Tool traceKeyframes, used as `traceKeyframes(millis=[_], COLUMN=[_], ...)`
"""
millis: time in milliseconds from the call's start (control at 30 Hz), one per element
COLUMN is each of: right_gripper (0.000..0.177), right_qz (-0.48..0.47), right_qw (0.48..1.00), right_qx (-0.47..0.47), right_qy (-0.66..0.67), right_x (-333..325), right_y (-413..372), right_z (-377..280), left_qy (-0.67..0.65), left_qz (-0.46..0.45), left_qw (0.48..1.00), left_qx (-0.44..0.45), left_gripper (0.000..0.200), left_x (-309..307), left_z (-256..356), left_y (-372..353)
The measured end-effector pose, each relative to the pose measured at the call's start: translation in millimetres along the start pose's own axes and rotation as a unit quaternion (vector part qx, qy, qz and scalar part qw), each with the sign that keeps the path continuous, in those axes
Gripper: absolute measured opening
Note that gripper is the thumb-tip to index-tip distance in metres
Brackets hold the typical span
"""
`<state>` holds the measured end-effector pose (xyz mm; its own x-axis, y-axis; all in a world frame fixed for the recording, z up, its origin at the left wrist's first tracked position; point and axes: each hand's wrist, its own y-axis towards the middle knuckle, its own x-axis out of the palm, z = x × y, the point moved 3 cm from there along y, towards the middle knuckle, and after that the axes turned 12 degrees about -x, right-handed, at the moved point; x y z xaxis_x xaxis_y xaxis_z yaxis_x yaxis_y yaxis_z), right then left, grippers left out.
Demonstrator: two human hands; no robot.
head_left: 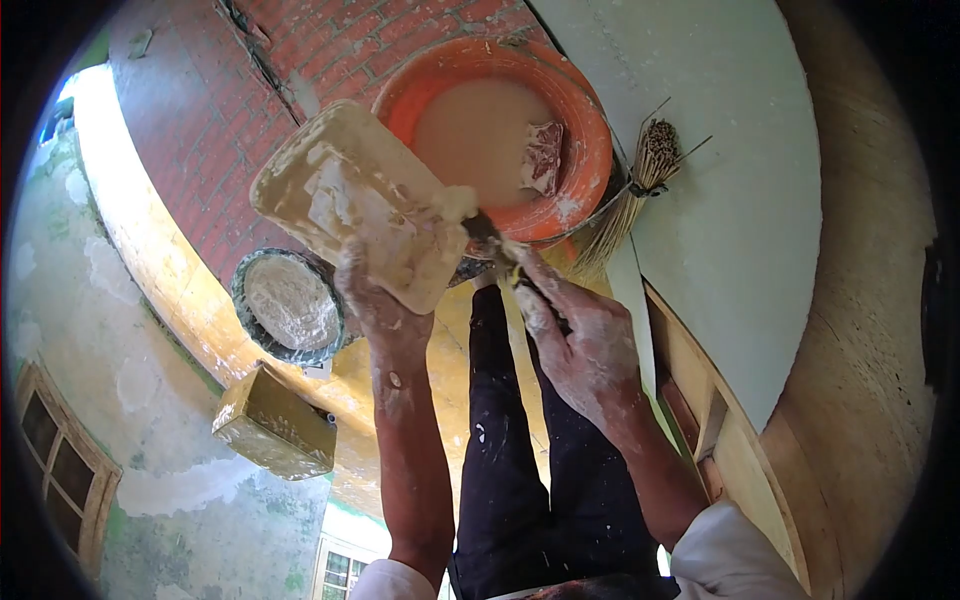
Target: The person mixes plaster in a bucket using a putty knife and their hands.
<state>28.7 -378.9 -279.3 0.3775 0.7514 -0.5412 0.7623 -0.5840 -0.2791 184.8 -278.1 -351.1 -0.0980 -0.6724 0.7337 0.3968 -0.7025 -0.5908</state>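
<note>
Head view, only one camera.

- Left hand (385,310): grasping a flat board (350,195) by its lower edge, fingers mostly hidden behind it. The board is tilted, smeared with pale plaster, and sits at about 10 o'clock from frame centre.
- Right hand (585,350): clenched around the dark handle of a small tool (487,232), caked in plaster. The tool tip touches the plaster lump at the board's 3 o'clock edge. Blade shape is hidden under plaster, so I can't tell.
- The hands are near each other, with the right at 4 o'clock from the left. Both forearms come in from 6 o'clock, white sleeves at the frame edge.
- Orange basin (590,150): at 12 o'clock, just behind the board, which overlaps it. It's filled with murky beige liquid, and a mottled rag (543,157) lies against its 3 o'clock wall.
- Straw brush (645,170): a bound bundle touching the basin rim at 3 o'clock and fanning towards 7 o'clock.
- Dark bucket (240,290): at 8 o'clock from the board, with grey-white plaster inside, just beside the left wrist.
- Yellowish box (275,425): at 6 o'clock from the bucket, apart from it.
- Brick floor (215,130) under the basin and bucket. A white panel (720,150) covers the 1–3 o'clock area.
- Dark trousers (500,450), paint-flecked, between the forearms.
</note>
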Motion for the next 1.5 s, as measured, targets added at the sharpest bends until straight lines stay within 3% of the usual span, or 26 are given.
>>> traceKeyframes(millis=[33, 67, 133, 200, 300, 367, 433, 467, 533, 667, 733, 767, 800, 900, 967, 1000, 1067, 1200, 1267, 1300, 1400, 1467, 1500], right_gripper=[0.041, 0.041, 0.039, 0.038, 0.036, 0.034, 0.034, 0.033, 0.034, 0.035, 0.035, 0.034, 0.034, 0.035, 0.036, 0.036, 0.037, 0.035, 0.034, 0.035, 0.034, 0.036, 0.037], right_qz=[0.070, 0.068, -0.057, -0.068, -0.043, 0.029, 0.035, 0.042, 0.034, 0.011, 0.019, 0.029, 0.029, 0.041, 0.013, 0.013, -0.080, -0.115, -0.051, 0.021, -0.014, -0.004, 0.015], right_qw=[0.996, 0.996, 0.998, 0.998, 0.998, 0.999, 0.998, 0.997, 0.996, 0.994, 0.988, 0.981, 0.981, 0.968, 0.953, 0.953, 0.962, 0.966, 0.984, 0.985, 0.986, 0.993, 1.000], right_qx=[-0.004, -0.005, 0.006, 0.001, 0.004, -0.019, -0.011, -0.003, -0.017, -0.051, -0.074, -0.094, -0.094, -0.162, -0.228, -0.227, -0.192, -0.162, -0.083, -0.108, -0.083, -0.075, -0.021], right_qy=[0.051, 0.049, -0.019, -0.013, -0.035, -0.031, -0.050, -0.069, -0.078, -0.100, -0.132, -0.167, -0.166, -0.185, -0.198, -0.199, -0.176, -0.164, -0.151, -0.132, -0.144, -0.090, -0.017], right_x=[-3.2, -6.1, -5.7, -1.2, 4.2, 8.2, 10.5, 10.2, 12.4, 6.3, 5.3, 3.7, 1.3, -0.3, 8.5, 6.1, 4.9, 13.1, 14.7, 19.2, 25.7, 31.2, 30.4], right_y=[-1.9, -3.2, -5.5, -0.4, 3.4, 9.6, 23.2, 30.1, 39.4, 46.1, 47.3, 47.5, 49.5, 54.9, 53.9, 51.8, 43.3, 18.4, 28.4, 36.7, 41.3, 38.5, 36.7], right_z=[-2.1, -2.5, -3.4, -6.1, -6.3, -7.1, -8.3, -8.2, -9.0, -15.8, -14.9, -14.4, -11.0, -6.7, -5.5, -6.3, -7.4, -14.2, -13.6, -5.7, -13.2, -5.3, -0.9], left_qy=[-0.003, 0.046, 0.097, 0.115, 0.090, 0.083, 0.219, 0.220, 0.097, 0.075, 0.184, 0.100, 0.101, 0.095, -0.037, -0.037, -0.022, 0.053, -0.097, 0.010, 0.112, 0.170, 0.229], left_qz=[0.000, 0.030, 0.062, 0.050, -0.009, -0.038, 0.081, 0.081, 0.057, 0.038, 0.076, 0.067, 0.067, 0.033, -0.072, -0.073, -0.008, -0.019, -0.132, -0.003, 0.072, 0.102, 0.132], left_qw=[1.000, 0.998, 0.993, 0.991, 0.992, 0.992, 0.966, 0.966, 0.989, 0.991, 0.974, 0.981, 0.981, 0.982, 0.976, 0.975, 0.980, 0.979, 0.955, 0.980, 0.976, 0.968, 0.955], left_qx=[0.001, 0.001, 0.000, -0.052, -0.084, -0.088, -0.114, -0.114, -0.097, -0.107, -0.109, -0.150, -0.150, -0.161, -0.204, -0.205, -0.200, -0.195, -0.248, -0.200, -0.170, -0.154, -0.134], left_gripper=[0.068, 0.071, 0.073, 0.077, 0.071, 0.066, 0.068, 0.068, 0.067, 0.064, 0.069, 0.065, 0.065, 0.063, 0.068, 0.068, 0.071, 0.072, 0.069, 0.067, 0.070, 0.066, 0.062], left_x=[-0.3, -1.6, -2.9, -1.9, -20.3, -21.9, -20.7, -20.1, -19.2, -17.0, -14.3, -11.1, -14.7, -39.7, -55.6, -49.2, -39.6, -41.2, -66.2, -43.4, -38.1, -52.6, -52.0], left_z=[-0.9, -2.2, -4.8, -12.8, -21.0, -26.1, -30.0, -36.2, -46.8, -27.3, -16.8, -13.3, -10.2, -3.5, -5.1, -3.6, 3.0, 4.3, -12.7, -15.6, -10.1, -12.8, -9.9], left_y=[-0.7, -1.9, -8.8, -15.0, -14.2, -18.0, -24.9, -25.3, -27.2, -22.7, -18.9, -16.8, -17.8, -18.9, -15.8, -17.1, -19.7, -16.3, -22.9, -27.4, -29.5, -27.7, -26.9])
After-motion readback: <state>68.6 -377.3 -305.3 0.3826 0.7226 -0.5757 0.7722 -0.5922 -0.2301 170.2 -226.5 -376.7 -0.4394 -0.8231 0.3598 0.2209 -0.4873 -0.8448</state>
